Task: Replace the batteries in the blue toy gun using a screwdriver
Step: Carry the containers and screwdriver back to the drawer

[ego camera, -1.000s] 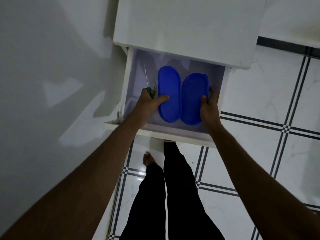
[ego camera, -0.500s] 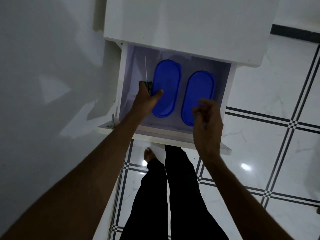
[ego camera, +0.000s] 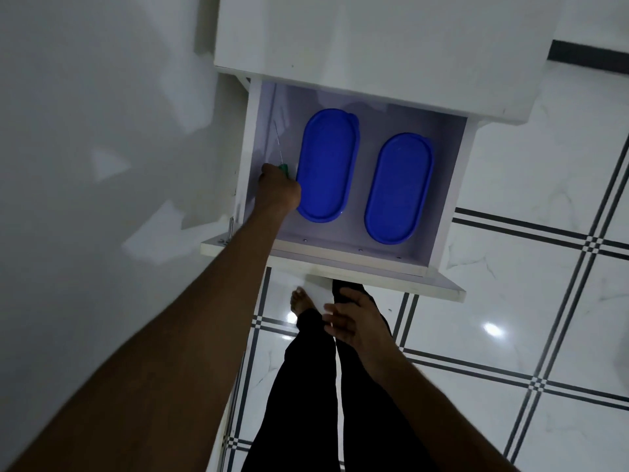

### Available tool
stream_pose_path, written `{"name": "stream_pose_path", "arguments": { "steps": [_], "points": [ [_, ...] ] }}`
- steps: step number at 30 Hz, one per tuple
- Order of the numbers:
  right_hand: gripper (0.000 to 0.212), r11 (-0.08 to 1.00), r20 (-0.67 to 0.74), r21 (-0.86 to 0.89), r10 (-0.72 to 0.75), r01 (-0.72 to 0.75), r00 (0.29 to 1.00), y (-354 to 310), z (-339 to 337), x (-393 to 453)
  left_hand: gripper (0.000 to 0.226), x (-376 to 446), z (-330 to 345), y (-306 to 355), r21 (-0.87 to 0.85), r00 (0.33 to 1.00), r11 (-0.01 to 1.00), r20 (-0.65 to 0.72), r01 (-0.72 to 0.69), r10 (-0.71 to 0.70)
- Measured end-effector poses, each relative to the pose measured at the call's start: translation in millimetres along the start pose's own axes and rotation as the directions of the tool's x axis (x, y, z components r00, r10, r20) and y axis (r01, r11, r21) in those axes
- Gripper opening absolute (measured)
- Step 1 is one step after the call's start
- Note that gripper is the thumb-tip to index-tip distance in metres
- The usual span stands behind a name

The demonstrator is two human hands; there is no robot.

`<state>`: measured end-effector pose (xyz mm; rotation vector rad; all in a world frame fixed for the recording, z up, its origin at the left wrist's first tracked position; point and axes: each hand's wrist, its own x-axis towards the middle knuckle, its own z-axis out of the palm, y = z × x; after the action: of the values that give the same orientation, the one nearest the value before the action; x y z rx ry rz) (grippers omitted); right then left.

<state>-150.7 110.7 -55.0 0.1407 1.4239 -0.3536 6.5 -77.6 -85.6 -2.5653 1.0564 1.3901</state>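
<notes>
From the head camera, a white drawer (ego camera: 343,258) stands pulled out from under a white cabinet top (ego camera: 374,46), its front edge nearest the viewer. The left hand (ego camera: 277,192) reaches in along the drawer's left wall, fingers curled round the green handle of a screwdriver (ego camera: 281,164). Only the top of the handle shows above the knuckles; the thin shaft runs away toward the drawer's back left corner and is faint against the pale wall. Just right of that hand lies a blue oval lid (ego camera: 327,165), its near left edge partly covered by the hand. A second blue oval lid (ego camera: 399,187) lies toward the drawer's right wall, apart from the first. Whatever sits under the lids is hidden. The blue toy gun is nowhere to be made out.

The right hand (ego camera: 354,323) hangs outside the drawer, below its front edge, fingers loose and spread, holding nothing; it is motion-blurred. Below are dark trousers (ego camera: 306,386), a bare foot (ego camera: 301,299), and the tiled floor (ego camera: 527,301).
</notes>
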Motion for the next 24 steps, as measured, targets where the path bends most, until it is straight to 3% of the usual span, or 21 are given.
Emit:
{"name": "stream_pose_path", "arguments": {
  "steps": [3, 6, 9, 12, 14, 16, 18, 19, 20, 22, 24],
  "points": [
    [0.027, 0.965, 0.025, 0.262, -0.031, 0.023, 0.999, -9.2, 0.7, 6.2, 0.057, 0.6, -1.4, 7.3, 0.081, 1.000, 0.996, 0.016, 0.022, -0.023],
    [0.014, 0.914, 0.042, 0.404, -0.048, 0.027, 0.998, -18.0, 3.6, 1.8, 0.054, -14.2, -2.1, 11.7, 0.045, 1.000, 0.999, 0.018, -0.004, 0.004],
    [0.019, 0.885, 0.070, 0.464, -0.065, 0.025, 0.995, -21.4, 2.2, 3.0, 0.044, -44.3, -6.5, 5.0, -0.089, 0.978, 0.979, -0.113, -0.184, 0.173],
    [0.023, 0.884, 0.081, 0.464, -0.106, 0.056, 0.991, -26.8, 3.0, 6.0, 0.035, -80.9, -14.9, -9.5, -0.233, 0.905, 0.896, -0.299, -0.377, 0.303],
    [0.023, 0.873, 0.088, 0.480, -0.141, 0.082, 0.986, -32.6, 4.9, 11.0, 0.027, -101.3, -17.1, -23.0, -0.351, 0.892, 0.832, -0.311, -0.430, 0.329],
    [0.023, 0.862, 0.093, 0.496, -0.174, 0.106, 0.980, -40.1, 6.4, 18.0, 0.016, -118.3, -13.4, -38.9, -0.384, 0.921, 0.848, -0.283, -0.365, 0.268],
    [0.022, 0.857, 0.096, 0.499, -0.201, 0.127, 0.975, -50.3, 7.9, 26.0, 0.014, -129.6, -6.0, -49.4, -0.492, 0.973, 0.849, -0.208, -0.193, 0.101],
    [0.020, 0.858, 0.094, 0.497, -0.207, 0.134, 0.974, -57.6, 9.5, 28.1, 0.016, -132.7, -2.5, -50.2, -0.596, 0.992, 0.800, -0.122, -0.068, -0.007],
    [0.019, 0.861, 0.097, 0.488, -0.212, 0.139, 0.972, -65.4, 11.3, 29.3, 0.017, -133.7, 0.1, -47.5, -0.714, 0.994, 0.696, 0.002, 0.077, -0.109],
    [0.022, 0.869, 0.113, 0.470, -0.232, 0.154, 0.966, -84.9, 15.4, 28.1, 0.020, -126.3, 1.0, -34.4, -0.870, 0.948, 0.388, 0.236, 0.304, -0.214],
    [0.023, 0.875, 0.124, 0.454, -0.250, 0.170, 0.960, -104.5, 17.4, 28.0, 0.029, -110.6, 1.4, -20.3, -0.917, 0.935, 0.220, 0.292, 0.333, -0.199]
  ]
}}
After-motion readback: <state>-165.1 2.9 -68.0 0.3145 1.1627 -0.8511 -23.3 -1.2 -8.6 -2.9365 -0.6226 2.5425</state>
